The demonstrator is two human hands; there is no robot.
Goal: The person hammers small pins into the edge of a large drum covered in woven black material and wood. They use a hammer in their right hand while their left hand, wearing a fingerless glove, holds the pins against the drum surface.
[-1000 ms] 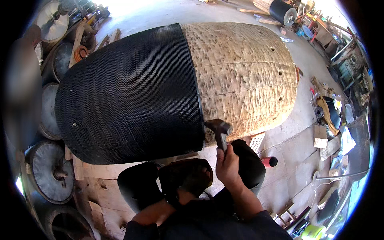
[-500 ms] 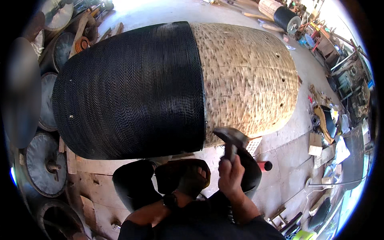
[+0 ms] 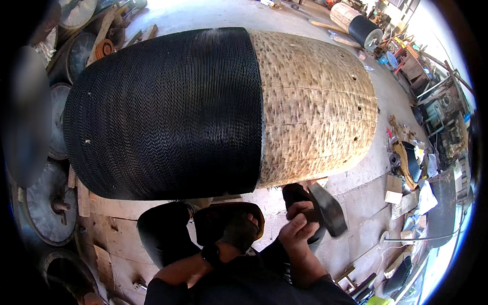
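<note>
In front of me lies a large wooden drum (image 3: 317,109). Its right part is bare, pitted pale wood with several dark holes, and rows of black, fine-toothed covering (image 3: 168,114) wrap the left part. My right hand (image 3: 300,229) grips a hammer by its handle, below the drum's near edge. The hammer's metal head (image 3: 329,209) points to the right, clear of the wood. My left hand (image 3: 241,231), in a dark fingerless glove, is curled at a dark container (image 3: 211,223) with a yellowish rim between my knees. Anything in its fingers is hidden.
Several round-ended drums (image 3: 51,208) stand close along the left side. A smaller part-covered roller (image 3: 365,30) lies at the far right. Wood scraps, bags and a cardboard box (image 3: 393,189) clutter the right floor. A metal rod (image 3: 422,240) crosses the lower right.
The hammer has moved down and right, away from the drum's near edge, and its head has turned to the right. My left hand stays at the container. The view has shifted slightly.
</note>
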